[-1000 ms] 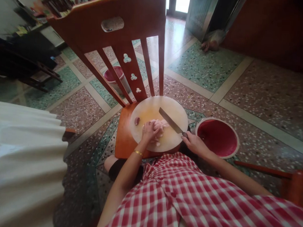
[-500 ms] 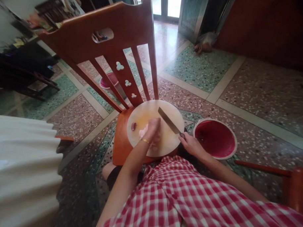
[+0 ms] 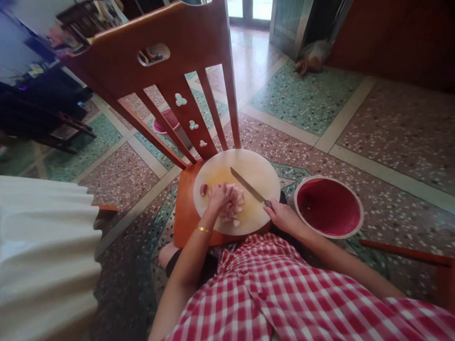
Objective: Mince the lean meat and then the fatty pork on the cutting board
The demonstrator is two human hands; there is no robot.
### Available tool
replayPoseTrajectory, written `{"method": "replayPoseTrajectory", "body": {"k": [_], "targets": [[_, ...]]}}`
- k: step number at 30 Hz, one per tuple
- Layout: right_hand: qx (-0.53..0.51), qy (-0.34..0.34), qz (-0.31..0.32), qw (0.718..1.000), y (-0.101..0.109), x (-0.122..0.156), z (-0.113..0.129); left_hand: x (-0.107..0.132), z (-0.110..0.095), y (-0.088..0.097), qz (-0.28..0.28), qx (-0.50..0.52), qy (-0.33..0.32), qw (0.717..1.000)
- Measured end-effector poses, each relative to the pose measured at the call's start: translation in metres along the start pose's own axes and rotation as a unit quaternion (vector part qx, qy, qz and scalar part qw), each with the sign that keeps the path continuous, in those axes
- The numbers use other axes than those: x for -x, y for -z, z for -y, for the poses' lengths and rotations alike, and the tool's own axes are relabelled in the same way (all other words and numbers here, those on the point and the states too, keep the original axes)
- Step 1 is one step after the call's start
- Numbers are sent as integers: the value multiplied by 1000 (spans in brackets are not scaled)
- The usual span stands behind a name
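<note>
A round white cutting board [image 3: 261,166] lies on the seat of a wooden chair [image 3: 185,209]. A pile of pale pink chopped pieces, which look like meat [image 3: 234,203], sits on it. My left hand [image 3: 218,197] rests at the left side of the pile, fingers stretched out over the pieces. Left of that hand lies a small dark red piece [image 3: 203,190]. My right hand [image 3: 281,215] is wrapped round the handle of a knife [image 3: 248,186] at the board's right edge. Its blade slants up and left above the board, apart from the pile.
A bucket with a red inside [image 3: 328,206] stands on the floor right of the board. Behind the chair back is another red bucket [image 3: 166,121]. Pale pleated cloth [image 3: 41,253] hangs at the left. A person [image 3: 106,7] is at the far back left.
My left hand has shifted left and its fingers have spread, uncovering more of the pile. The knife has moved slightly left and down in my right hand.
</note>
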State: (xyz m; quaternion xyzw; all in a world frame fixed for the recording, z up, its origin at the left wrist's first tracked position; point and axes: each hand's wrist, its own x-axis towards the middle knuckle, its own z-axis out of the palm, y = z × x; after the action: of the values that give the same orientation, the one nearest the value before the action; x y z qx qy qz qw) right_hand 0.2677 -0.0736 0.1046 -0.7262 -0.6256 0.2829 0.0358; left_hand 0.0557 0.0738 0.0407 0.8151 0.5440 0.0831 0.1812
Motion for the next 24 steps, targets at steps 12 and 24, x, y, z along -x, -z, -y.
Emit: {"method": "replayPoseTrajectory", "body": {"k": [12, 24], "targets": [[92, 34, 54, 994, 7, -19, 25, 24, -19, -6, -73, 71, -79, 992], [72, 40, 72, 994, -1, -88, 64, 8, -14, -10, -59, 63, -80, 993]]}}
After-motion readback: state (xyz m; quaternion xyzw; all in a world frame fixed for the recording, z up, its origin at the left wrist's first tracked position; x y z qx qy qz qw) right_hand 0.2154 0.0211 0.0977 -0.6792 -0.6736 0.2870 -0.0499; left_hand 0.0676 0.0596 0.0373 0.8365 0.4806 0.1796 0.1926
